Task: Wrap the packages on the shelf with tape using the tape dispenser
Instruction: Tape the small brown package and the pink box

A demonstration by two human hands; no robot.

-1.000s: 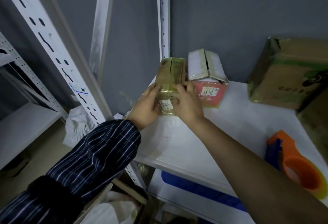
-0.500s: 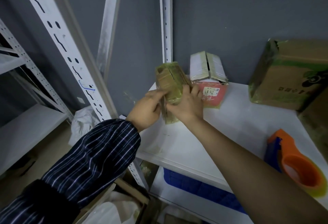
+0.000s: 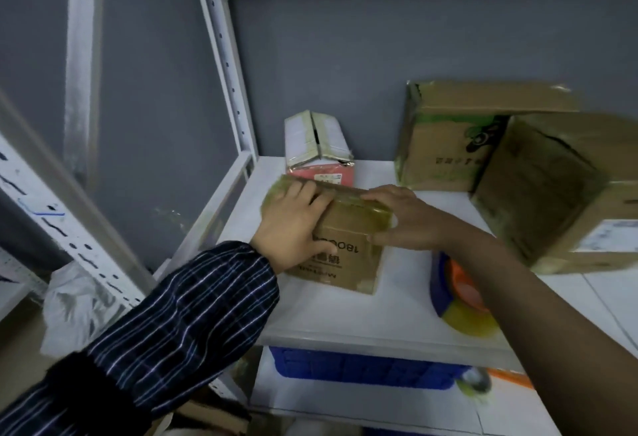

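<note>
A small brown cardboard package [image 3: 348, 245], glossy with tape along its top, stands on the white shelf [image 3: 345, 325] near the left end. My left hand [image 3: 293, 228] grips its top left corner, fingers over the top and thumb on the printed front. My right hand [image 3: 404, 219] holds its right end, fingers along the top edge and thumb on the front. The orange and blue tape dispenser [image 3: 455, 294] lies on the shelf to the right of the package, partly hidden behind my right forearm.
A white and pink box [image 3: 317, 138] stands behind the package against the grey wall. Two larger taped cartons [image 3: 448, 138] [image 3: 538, 187] fill the right of the shelf. A blue crate [image 3: 345, 366] sits on the shelf below. A white shelf post [image 3: 228, 66] rises at the left.
The package was held up on end between both hands; now it rests on the shelf with its printed face towards me, both hands still on it.
</note>
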